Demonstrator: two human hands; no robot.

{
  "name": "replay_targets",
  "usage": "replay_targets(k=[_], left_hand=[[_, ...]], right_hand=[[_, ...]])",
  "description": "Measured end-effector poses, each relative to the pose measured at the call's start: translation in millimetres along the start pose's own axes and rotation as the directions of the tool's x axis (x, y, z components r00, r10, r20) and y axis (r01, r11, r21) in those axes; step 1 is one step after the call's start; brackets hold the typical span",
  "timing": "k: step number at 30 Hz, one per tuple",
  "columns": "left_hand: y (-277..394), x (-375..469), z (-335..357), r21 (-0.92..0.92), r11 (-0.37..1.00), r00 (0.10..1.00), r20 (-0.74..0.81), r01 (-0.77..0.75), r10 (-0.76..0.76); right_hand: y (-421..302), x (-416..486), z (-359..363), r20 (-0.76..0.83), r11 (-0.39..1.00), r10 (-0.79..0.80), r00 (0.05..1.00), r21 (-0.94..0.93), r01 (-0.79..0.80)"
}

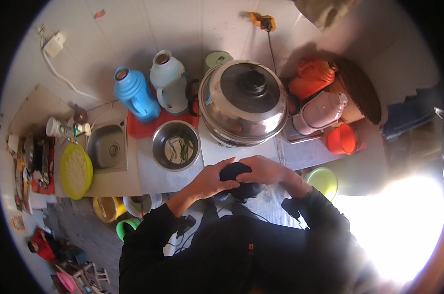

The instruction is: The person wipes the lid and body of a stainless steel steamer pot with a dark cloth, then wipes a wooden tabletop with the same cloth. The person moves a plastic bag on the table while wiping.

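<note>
Both hands are closed around a dark rounded object (235, 171), held in front of my body near the counter's front edge. My left hand (211, 180) grips it from the left, with fingers partly hidden behind it. My right hand (264, 170) covers its right side, fingertips on its lower edge. What the object is I cannot tell. Just past the hands stands a large steel electric pot (240, 128) with its lid (222, 82) on. Left of that pot, a steel bowl (157, 161) holds some green stalks (185, 150) at its bottom.
A blue thermos (137, 97) and a pale thermos (170, 82) stand on a red tray (135, 128). Pink (315, 114) and orange thermoses (312, 81) are at right, beside a red cup (340, 139). Leftward are a sink (100, 147) and yellow-green basin (77, 172). A person (45, 246) is at lower left.
</note>
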State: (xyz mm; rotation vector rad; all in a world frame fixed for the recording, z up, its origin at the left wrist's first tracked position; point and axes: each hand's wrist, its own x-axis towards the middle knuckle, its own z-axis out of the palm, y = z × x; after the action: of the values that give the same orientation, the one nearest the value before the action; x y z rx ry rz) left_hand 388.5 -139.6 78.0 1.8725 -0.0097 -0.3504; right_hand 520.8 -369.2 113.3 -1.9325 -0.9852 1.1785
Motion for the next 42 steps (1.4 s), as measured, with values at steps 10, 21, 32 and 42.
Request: replay_targets(k=[10,21,32,42], left_hand=[[-76.6,-11.0,-8.5,-0.827,0.413,0.847,-0.492,-0.381,-0.203],[-113.3,102.3,47.9,-0.156,0.938,0.722,-0.681,-0.311,0.126],[-104.9,128.5,-40.5,-0.311,0.873,0.704,-0.708,-0.376,0.051],[-121.3,99.5,31.4,-0.369,0.872,0.735,-0.678,-0.322,-0.015]], right_hand=[[-21.6,63.4,-112.7,-0.681,0.667,-0.621,0.388,-0.719,-0.195],[16.3,101.9,-139.7,-0.826,0.854,-0.227,0.515,-0.423,-0.302],[15.0,100.9,-138.8,-0.849,0.878,-0.178,0.498,-0.366,-0.309],[17.8,102.7,-137.2,-0.858,0.873,-0.231,0.458,-0.391,-0.292]])
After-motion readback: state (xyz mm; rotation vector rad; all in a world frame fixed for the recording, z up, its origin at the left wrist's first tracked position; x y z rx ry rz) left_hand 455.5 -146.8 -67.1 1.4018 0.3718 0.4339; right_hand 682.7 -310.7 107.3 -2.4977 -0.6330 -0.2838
